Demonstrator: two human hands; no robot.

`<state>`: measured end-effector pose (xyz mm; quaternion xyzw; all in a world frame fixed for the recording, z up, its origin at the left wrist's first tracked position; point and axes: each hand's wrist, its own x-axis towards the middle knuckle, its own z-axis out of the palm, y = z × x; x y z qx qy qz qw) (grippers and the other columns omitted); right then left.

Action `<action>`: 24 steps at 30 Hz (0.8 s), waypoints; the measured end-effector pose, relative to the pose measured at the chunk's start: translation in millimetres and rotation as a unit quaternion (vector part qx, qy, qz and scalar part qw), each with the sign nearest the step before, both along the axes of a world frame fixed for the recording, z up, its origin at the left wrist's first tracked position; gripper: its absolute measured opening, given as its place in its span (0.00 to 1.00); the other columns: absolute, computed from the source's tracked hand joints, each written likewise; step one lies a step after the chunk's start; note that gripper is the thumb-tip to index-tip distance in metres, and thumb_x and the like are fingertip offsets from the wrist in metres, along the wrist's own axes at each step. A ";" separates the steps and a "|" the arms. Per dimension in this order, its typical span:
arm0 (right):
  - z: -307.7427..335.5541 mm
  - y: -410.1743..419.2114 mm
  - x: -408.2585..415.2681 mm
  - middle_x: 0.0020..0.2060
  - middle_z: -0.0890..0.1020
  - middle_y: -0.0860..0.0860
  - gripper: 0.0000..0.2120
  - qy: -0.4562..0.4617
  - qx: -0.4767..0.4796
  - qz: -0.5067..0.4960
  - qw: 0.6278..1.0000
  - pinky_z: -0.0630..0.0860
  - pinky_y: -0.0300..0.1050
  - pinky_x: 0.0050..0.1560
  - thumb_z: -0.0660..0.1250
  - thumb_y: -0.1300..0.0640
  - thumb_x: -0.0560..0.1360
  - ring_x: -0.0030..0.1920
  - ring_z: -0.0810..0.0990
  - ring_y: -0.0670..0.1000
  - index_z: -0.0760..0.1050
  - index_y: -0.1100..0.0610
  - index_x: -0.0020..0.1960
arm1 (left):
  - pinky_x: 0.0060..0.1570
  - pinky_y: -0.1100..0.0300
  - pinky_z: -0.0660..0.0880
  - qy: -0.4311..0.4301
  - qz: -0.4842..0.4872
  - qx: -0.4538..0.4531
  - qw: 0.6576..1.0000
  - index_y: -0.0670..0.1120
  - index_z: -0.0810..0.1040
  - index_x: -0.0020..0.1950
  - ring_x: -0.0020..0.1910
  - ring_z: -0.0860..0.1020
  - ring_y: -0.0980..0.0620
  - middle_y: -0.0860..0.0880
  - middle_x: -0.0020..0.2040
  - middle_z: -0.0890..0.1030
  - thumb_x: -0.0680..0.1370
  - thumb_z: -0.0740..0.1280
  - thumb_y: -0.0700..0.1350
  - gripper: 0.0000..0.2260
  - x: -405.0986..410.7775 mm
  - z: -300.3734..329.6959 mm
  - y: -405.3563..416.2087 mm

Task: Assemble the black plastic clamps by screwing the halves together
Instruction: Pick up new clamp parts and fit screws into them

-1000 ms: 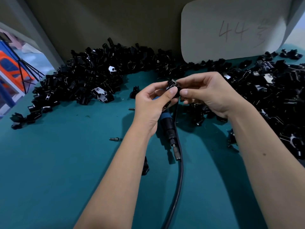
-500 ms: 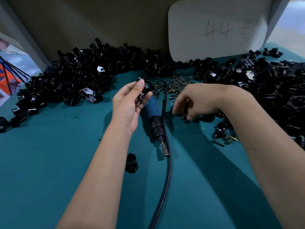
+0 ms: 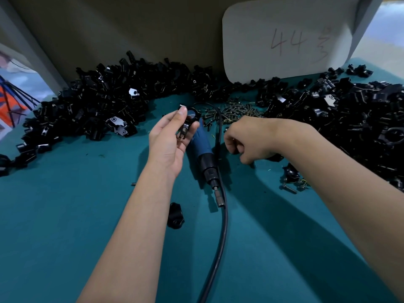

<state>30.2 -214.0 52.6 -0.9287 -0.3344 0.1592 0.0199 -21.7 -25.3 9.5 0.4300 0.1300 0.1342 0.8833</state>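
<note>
The clamp [image 3: 188, 122] I hold up in my left hand [image 3: 169, 141] is black plastic, a ring at its top and two short legs pointing down, pinched between my thumb and fingers. More black clamp parts lie in a heap [image 3: 94, 108] on the far left and a bigger heap [image 3: 354, 114] on the right. The screws [image 3: 235, 111] lie scattered in a small dark pile at the far middle, between the two heaps. One stray screw [image 3: 289, 188] lies on the right.
</note>
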 end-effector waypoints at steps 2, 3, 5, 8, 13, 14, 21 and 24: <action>-2.7 -2.9 3.6 0.36 0.83 0.48 0.07 0.033 0.068 -0.034 0.997 0.82 0.43 0.35 0.74 0.65 0.75 0.32 0.85 0.50 0.80 0.54 0.46 | 0.41 0.63 0.82 -0.002 -0.004 0.002 1.000 0.40 0.84 0.50 0.38 0.85 0.49 0.48 0.40 0.85 0.78 0.75 0.40 0.04 -1.1 -0.2 0.4; -2.8 -5.5 6.3 0.36 0.84 0.49 0.06 0.048 0.112 -0.055 0.991 0.81 0.40 0.32 0.75 0.64 0.76 0.30 0.85 0.50 0.81 0.55 0.47 | 0.41 0.63 0.82 -0.004 -0.005 0.004 1.000 0.41 0.84 0.50 0.38 0.85 0.50 0.48 0.40 0.86 0.78 0.75 0.40 0.04 -1.1 0.0 0.5; -2.1 -12.3 12.1 0.33 0.85 0.50 0.03 0.059 0.211 -0.103 0.970 0.80 0.38 0.31 0.76 0.60 0.77 0.29 0.85 0.47 0.83 0.55 0.48 | 0.42 0.63 0.82 -0.008 -0.009 0.016 1.000 0.41 0.84 0.50 0.39 0.85 0.50 0.48 0.42 0.86 0.78 0.74 0.39 0.03 -0.6 -0.7 0.5; 0.5 -20.4 17.1 0.32 0.86 0.50 0.04 0.040 0.348 -0.167 0.922 0.83 0.44 0.34 0.76 0.53 0.76 0.28 0.83 0.48 0.85 0.52 0.43 | 0.44 0.62 0.81 -0.032 -0.031 0.060 0.997 0.41 0.83 0.51 0.43 0.84 0.49 0.44 0.48 0.84 0.79 0.73 0.38 0.03 0.7 -3.1 -1.7; 2.2 -13.0 9.6 0.31 0.82 0.51 0.04 0.097 0.619 -0.173 0.760 0.75 0.38 0.29 0.76 0.59 0.76 0.31 0.79 0.48 0.84 0.58 0.44 | 0.46 0.57 0.83 -0.105 -0.066 0.184 0.975 0.43 0.84 0.47 0.44 0.84 0.50 0.46 0.46 0.83 0.76 0.74 0.35 0.04 3.1 -9.6 -10.6; 0.9 -9.6 7.0 0.32 0.83 0.51 0.02 0.121 0.639 -0.158 0.743 0.75 0.37 0.30 0.76 0.62 0.77 0.32 0.80 0.48 0.85 0.60 0.46 | 0.45 0.57 0.83 -0.114 -0.068 0.202 0.970 0.43 0.84 0.47 0.44 0.84 0.50 0.48 0.45 0.84 0.76 0.74 0.35 0.05 3.9 -10.7 -11.1; -19.1 -4.1 -4.9 0.41 0.87 0.57 0.07 0.168 0.681 -0.121 0.702 0.82 0.39 0.40 0.72 0.70 0.76 0.41 0.87 0.52 0.84 0.62 0.52 | 0.44 0.58 0.83 -0.139 -0.073 0.245 0.957 0.40 0.82 0.53 0.43 0.85 0.49 0.50 0.45 0.86 0.75 0.75 0.34 0.08 3.5 -15.3 -7.3; -25.3 -5.8 -6.2 0.44 0.87 0.59 0.08 0.176 0.705 -0.123 0.676 0.82 0.39 0.40 0.73 0.70 0.76 0.42 0.88 0.52 0.83 0.62 0.53 | 0.44 0.58 0.83 -0.145 -0.074 0.247 0.955 0.41 0.82 0.52 0.42 0.85 0.48 0.51 0.45 0.86 0.74 0.76 0.32 0.10 3.3 -15.5 -7.1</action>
